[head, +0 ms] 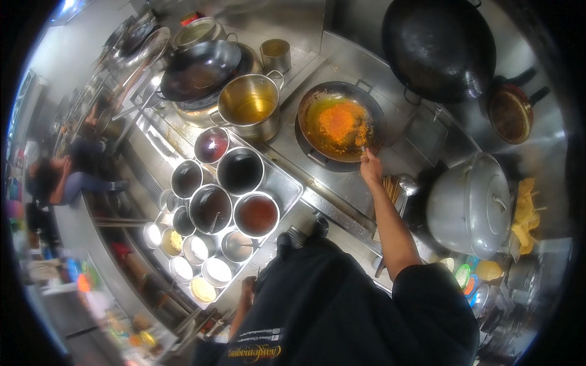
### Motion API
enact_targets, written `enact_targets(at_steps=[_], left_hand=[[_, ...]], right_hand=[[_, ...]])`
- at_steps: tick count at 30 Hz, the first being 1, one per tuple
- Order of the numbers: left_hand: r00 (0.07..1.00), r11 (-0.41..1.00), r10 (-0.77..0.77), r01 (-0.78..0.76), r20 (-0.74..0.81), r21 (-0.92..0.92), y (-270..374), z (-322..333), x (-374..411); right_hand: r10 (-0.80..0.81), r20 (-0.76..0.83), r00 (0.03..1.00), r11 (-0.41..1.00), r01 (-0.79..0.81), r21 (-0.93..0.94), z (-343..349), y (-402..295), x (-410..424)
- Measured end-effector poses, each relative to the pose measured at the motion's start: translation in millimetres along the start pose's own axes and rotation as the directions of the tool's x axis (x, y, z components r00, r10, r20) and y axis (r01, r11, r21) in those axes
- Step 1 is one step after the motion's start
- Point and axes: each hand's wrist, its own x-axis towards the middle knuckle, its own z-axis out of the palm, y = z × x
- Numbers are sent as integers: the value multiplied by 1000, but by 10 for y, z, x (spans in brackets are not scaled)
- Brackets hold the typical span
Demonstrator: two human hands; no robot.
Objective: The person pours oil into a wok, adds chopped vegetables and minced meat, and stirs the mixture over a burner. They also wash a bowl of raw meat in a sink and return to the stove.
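A wok sits on the steel range in front of me, with orange minced food in yellowish oil. My right hand grips the handle of a utensil at the wok's near rim; the utensil's far end is hidden in the food. Low beside my body, my left hand hangs near the corner of a steel tray; its fingers are too small and dark to read. That tray holds several round metal containers of dark and red sauces, white powders and yellow food. A two-handled steel pot of golden liquid stands left of the wok.
Another wok rests on a pot at the upper left, near an open tin can. A large black wok is at the back wall. At right stand a lidded aluminium pot and a ladle. Another person is at far left.
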Motion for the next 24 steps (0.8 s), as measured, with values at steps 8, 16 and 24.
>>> enact_targets(at_steps=[8,16,24], left_hand=[[961,944,-273,259,-38,-206,18,125,-120],[978,977,-163,142,-133,-157,47,31,-159],[968,940,-241,213,73,267,-60,-205,116]], right_hand=[[12,61,998,1000,-11,-12,-31,-350,376],[112,457,882,749,-378,545,140,-320,-93],[342,518,784,398,-620,676,178,-260,-581]])
